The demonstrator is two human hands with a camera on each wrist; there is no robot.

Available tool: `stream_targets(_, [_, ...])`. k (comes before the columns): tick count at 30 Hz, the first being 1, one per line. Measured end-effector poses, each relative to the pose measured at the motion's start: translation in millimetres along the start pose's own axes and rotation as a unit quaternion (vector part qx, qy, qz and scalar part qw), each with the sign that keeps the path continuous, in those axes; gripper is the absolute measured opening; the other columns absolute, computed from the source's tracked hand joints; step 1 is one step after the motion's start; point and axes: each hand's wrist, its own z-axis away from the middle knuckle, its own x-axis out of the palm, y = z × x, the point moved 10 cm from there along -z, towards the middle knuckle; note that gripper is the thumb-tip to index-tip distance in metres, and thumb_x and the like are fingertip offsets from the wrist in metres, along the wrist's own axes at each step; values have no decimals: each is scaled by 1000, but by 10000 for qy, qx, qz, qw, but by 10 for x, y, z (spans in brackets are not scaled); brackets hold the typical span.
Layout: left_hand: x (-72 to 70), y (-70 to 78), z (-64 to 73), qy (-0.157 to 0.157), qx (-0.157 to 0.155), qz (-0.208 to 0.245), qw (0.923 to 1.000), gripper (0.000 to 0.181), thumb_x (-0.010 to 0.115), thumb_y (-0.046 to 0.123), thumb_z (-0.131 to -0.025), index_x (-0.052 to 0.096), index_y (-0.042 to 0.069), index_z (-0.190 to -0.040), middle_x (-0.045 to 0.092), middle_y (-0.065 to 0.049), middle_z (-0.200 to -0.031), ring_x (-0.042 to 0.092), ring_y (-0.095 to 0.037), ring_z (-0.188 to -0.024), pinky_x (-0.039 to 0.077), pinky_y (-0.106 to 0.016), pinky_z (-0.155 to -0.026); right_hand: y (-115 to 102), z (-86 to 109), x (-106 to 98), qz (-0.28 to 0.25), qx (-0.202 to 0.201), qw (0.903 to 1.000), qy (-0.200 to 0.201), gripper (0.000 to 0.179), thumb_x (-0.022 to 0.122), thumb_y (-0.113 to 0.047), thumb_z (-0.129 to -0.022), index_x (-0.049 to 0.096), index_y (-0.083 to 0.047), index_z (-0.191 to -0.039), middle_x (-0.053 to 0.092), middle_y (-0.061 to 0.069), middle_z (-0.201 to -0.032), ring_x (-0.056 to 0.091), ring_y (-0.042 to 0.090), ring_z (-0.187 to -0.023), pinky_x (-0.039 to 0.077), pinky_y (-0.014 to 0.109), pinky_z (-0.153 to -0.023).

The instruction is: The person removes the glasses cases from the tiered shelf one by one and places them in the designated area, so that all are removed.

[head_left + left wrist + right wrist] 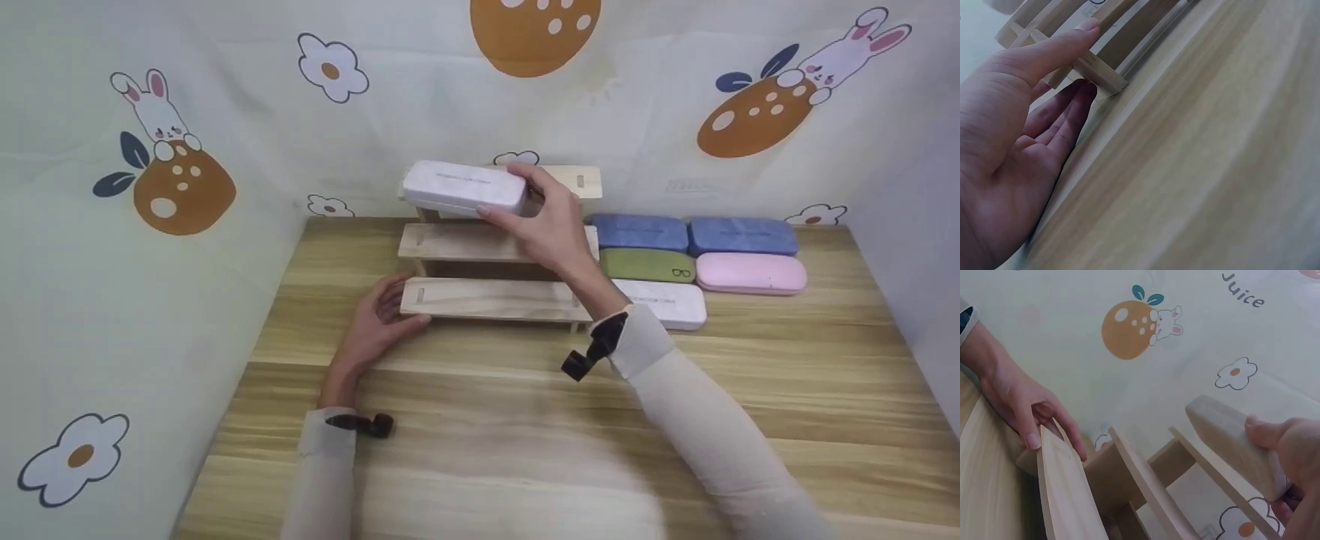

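My right hand (551, 225) grips one end of a white glasses case (461, 186), thumb in front and fingers behind. The case hangs over the left part of the top step of a three-step wooden display rack (487, 298); in the right wrist view this case (1230, 439) is clear of the boards. At the rack's lowest step, my left hand (379, 319) holds the left end, its thumb on the front edge. Seen from the left wrist, the fingers of this hand (1022, 112) curl beside the rack's leg (1100, 73).
Right of the rack lie two blue glasses cases (637, 232), a green case (649, 265), a pink case (751, 273) and another white case (671, 304), partly hidden by my right arm. A patterned cloth (420, 90) backs the wood-grain table (480, 450).
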Motion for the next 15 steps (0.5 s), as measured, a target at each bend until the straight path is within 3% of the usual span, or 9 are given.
stream_targets(7, [-1, 19, -5, 9, 6, -173, 9999, 85, 96, 14, -83, 53, 12, -156, 68, -10, -146, 65, -26, -136, 55, -29, -116, 139, 115, -169, -623, -193, 9977, 173, 72, 101, -37, -77, 72, -13, -138, 74, 3, -141, 68, 15, -126, 54, 41, -114])
stream_targets(15, [-7, 10, 3, 20, 0, -101, 9999, 83, 96, 13, -84, 54, 14, -155, 68, -9, -146, 65, -25, -136, 54, -30, -117, 337, 251, -366, -1062, -147, 9939, 257, 66, 101, -32, -78, 74, -17, -136, 76, 5, -136, 73, 20, -117, 65, 29, -95])
